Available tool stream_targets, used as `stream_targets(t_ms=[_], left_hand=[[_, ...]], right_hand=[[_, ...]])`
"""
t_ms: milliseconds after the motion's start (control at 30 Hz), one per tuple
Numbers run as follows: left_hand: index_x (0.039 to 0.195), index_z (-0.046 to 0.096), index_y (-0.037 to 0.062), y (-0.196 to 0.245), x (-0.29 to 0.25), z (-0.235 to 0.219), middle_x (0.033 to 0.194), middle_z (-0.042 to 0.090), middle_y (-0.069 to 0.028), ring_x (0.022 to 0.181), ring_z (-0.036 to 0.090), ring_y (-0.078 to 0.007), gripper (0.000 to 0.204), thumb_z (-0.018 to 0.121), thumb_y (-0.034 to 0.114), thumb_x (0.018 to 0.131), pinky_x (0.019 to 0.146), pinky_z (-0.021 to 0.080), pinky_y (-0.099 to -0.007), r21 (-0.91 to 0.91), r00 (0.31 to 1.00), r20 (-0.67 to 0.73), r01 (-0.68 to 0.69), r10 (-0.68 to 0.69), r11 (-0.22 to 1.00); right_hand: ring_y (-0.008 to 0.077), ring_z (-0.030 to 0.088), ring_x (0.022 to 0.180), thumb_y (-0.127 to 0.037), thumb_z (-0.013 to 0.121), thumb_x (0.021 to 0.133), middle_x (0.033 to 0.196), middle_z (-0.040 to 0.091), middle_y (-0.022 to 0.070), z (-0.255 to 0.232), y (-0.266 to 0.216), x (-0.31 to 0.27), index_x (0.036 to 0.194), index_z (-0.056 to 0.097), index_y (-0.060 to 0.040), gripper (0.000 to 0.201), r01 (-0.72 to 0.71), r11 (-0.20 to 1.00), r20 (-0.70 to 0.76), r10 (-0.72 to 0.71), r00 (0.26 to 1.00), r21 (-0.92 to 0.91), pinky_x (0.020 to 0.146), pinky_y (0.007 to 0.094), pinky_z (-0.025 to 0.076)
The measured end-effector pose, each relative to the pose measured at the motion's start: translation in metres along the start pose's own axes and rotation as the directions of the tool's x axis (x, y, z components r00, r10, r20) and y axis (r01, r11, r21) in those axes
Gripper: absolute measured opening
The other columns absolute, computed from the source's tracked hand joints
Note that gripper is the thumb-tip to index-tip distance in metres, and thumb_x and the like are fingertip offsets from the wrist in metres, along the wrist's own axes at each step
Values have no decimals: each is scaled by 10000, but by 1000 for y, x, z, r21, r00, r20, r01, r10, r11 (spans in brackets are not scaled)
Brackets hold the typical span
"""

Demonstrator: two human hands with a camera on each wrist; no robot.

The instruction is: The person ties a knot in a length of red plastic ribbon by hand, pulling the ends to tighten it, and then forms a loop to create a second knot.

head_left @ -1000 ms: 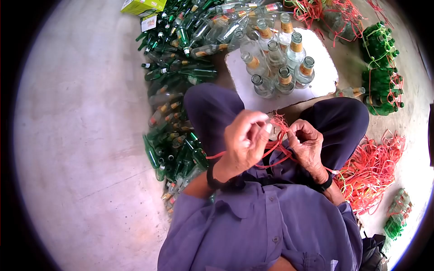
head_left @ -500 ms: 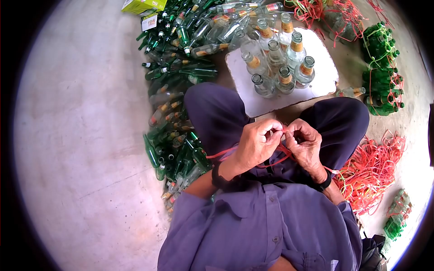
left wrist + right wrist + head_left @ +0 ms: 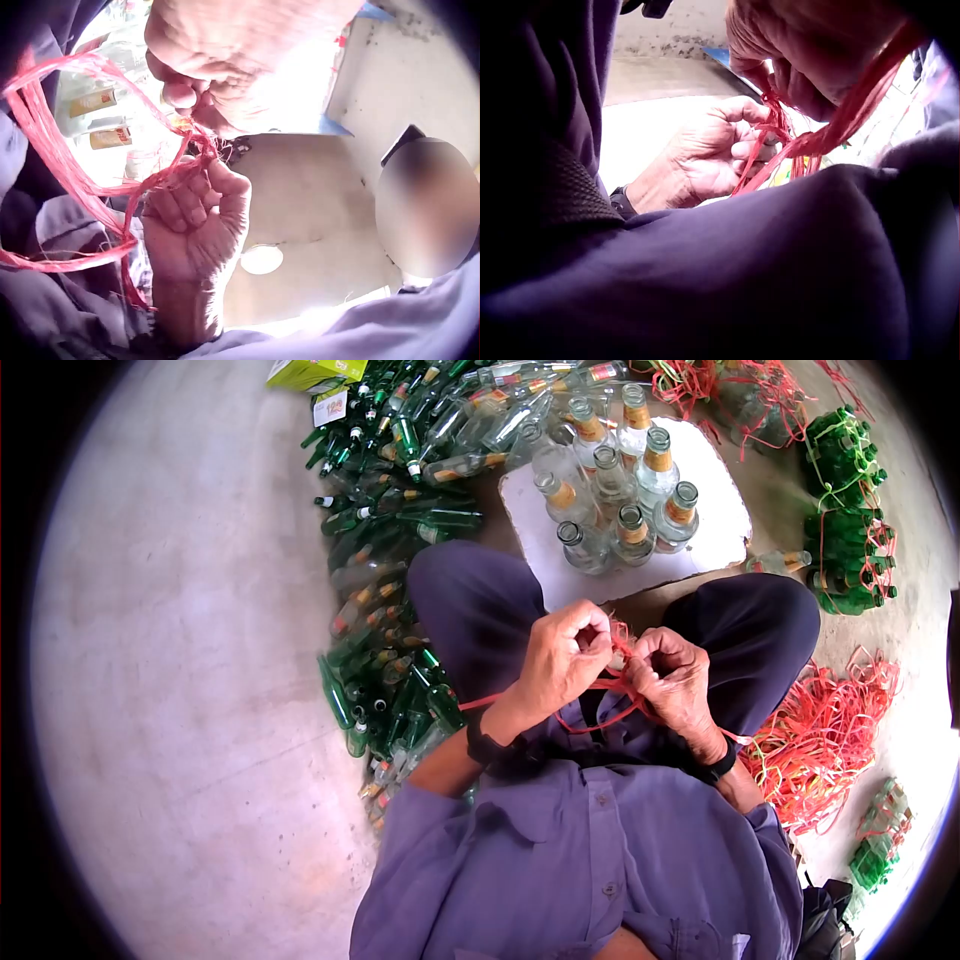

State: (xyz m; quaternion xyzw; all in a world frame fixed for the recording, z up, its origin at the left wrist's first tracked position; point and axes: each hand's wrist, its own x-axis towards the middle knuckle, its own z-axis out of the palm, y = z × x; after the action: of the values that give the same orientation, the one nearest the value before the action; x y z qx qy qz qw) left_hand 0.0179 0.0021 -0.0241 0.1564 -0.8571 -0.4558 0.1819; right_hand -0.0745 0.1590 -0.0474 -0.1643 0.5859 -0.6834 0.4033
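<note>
Between the two hands a tangle of red plastic strands (image 3: pixel 478 703) (image 3: pixel 66 157) is knotted, its loops hanging over the lap. My left hand (image 3: pixel 562 662) (image 3: pixel 247 60) pinches at the upper end of the knotted part, thumb and forefinger tips together. Just to its right, my right hand (image 3: pixel 677 678) (image 3: pixel 196 232) grips the strands between thumb and curled fingers. In the right wrist view a thick red twist (image 3: pixel 859 101) runs past the right hand (image 3: pixel 802 56), and the left hand (image 3: pixel 705 157) faces it. The fingertips partly hide the knot.
Several clear bottles (image 3: pixel 633 535) stand on a white board (image 3: pixel 720 510) beyond the knees. Green and clear bottles (image 3: pixel 335 695) lie heaped at the left. A red strand pile (image 3: pixel 820 745) is at the right, with tied green bottles (image 3: pixel 845 540) farther up.
The left hand came down to the right hand's fingertips, then moved up and slightly left, showing more of the knotted strands. The right hand has stayed nearly in place.
</note>
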Motion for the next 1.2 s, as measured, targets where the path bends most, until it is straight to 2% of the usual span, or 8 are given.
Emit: stream_targets(t_ms=[100,133,367,433,633,767,967,1200], left_hand=[[866,570,7,0,3,2,704,552,15,601,492,-44,93,644,-32,827,536,406,-218,-403,931,112,362,-348,840],[885,578,-1,5,4,-1,747,531,64,656,452,12,71,637,-29,856,544,384,-185,-448,915,152,402,-375,799],[890,576,-2,-1,-5,7,748,576,-2,609,486,-28,76,619,-52,851,535,411,-206,-374,979,97,201,-177,905],[916,591,-32,3,-5,4,966,665,-79,806,598,-75,111,568,-118,848,702,519,-229,-326,967,154,243,-203,913],[945,601,-32,11,-3,-1,966,662,-88,813,618,-89,104,569,-96,869,727,541,-250,-290,978,179,156,-107,944],[977,607,-48,10,-9,3,950,659,-74,800,621,-90,87,578,-66,897,732,540,-248,-496,953,197,299,-229,816],[1012,607,-62,7,-9,5,928,667,-60,819,625,-80,102,592,-45,912,743,540,-245,-370,966,157,250,-205,895],[979,615,-62,10,-7,9,898,684,-67,809,625,-65,109,644,-27,880,721,536,-234,-255,937,185,338,-297,906]], right_hand=[[2,512,632,-2,644,876,722,587,-55,-4,2,2,815,599,-40,84,-10,999,-8,10,1000,52,567,173,407],[5,523,644,-12,652,883,735,598,-50,-5,3,3,828,600,-35,79,-16,996,-10,17,1000,85,576,176,416],[29,571,689,-51,657,911,789,642,-25,-7,-4,3,901,621,-4,60,-67,984,45,60,997,166,608,197,460],[32,576,692,-50,653,916,784,642,-23,-6,-6,4,900,625,-2,57,-64,986,58,56,997,153,611,198,465],[37,581,695,-45,633,935,768,639,-17,-1,-2,5,872,632,3,79,-75,993,-12,76,997,87,616,203,474],[30,551,680,-56,620,949,764,632,-21,-3,2,6,861,627,2,105,-69,992,-34,73,997,110,617,201,465],[22,539,695,-61,612,954,775,627,-30,-2,3,6,858,626,-2,113,-58,991,-30,62,998,121,633,198,458],[20,550,717,-41,603,947,790,631,-36,-2,3,5,868,630,-6,91,-42,996,-17,44,999,83,645,197,460]])
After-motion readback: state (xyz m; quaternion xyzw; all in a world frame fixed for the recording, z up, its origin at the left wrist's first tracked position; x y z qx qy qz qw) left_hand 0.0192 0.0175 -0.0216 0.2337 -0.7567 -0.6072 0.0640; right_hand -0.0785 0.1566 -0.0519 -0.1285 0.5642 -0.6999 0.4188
